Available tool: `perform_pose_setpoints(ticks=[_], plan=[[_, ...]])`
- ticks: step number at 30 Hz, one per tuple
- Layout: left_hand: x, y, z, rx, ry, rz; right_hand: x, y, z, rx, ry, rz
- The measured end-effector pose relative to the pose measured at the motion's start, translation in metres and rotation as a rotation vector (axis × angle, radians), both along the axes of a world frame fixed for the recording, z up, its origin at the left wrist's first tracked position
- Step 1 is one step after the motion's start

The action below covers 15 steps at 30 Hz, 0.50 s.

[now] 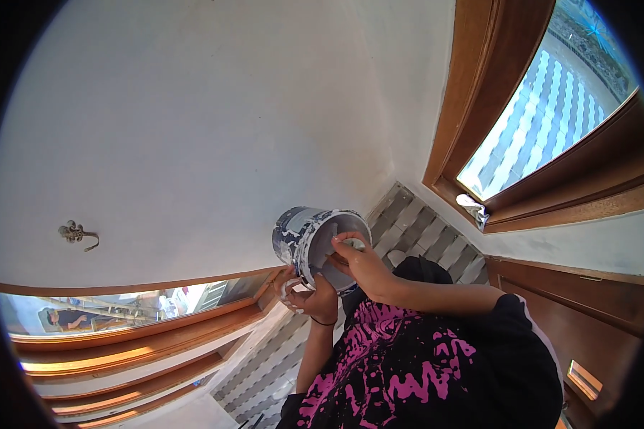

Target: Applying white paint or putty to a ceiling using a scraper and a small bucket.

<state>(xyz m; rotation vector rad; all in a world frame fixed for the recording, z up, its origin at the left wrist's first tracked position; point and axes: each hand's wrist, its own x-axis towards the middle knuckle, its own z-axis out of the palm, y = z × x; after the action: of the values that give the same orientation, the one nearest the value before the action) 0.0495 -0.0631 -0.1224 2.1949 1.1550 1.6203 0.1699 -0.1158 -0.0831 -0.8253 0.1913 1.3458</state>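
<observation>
A paint bucket (293, 236), its dark outside smeared with white and grey paint, is tilted so that its mouth faces me. My left hand (313, 297) grips the bucket's lower rim, and white paint shows on its fingers. Inside the mouth, my right hand (354, 259) is curled with thumb and fingers close together. A small pale patch shows by its fingers, and I cannot make out what it holds. Greyish paint coats the bucket's inner wall; the bottom is mostly hidden by my right hand.
A pale wall (193, 129) rises beyond the bucket, with an ornate metal hook (79, 234) on it. Wood-framed windows stand left and right. A crumpled white cloth (472, 209) lies on the right window's sill. Grey patterned tiles (422, 229) cover the floor. Another person (64, 319) shows through the left window.
</observation>
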Motion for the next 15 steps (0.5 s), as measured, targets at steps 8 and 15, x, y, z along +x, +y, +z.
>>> perform_pose_setpoints(ticks=[8,15], plan=[[-0.003,-0.008,-0.005,-0.033,0.002,0.052,-0.019,0.026,-0.029,-0.028,-0.191,0.005],[0.002,-0.001,-0.015,-0.044,-0.123,-0.077,-0.017,0.035,-0.027,0.111,-0.031,-0.074]])
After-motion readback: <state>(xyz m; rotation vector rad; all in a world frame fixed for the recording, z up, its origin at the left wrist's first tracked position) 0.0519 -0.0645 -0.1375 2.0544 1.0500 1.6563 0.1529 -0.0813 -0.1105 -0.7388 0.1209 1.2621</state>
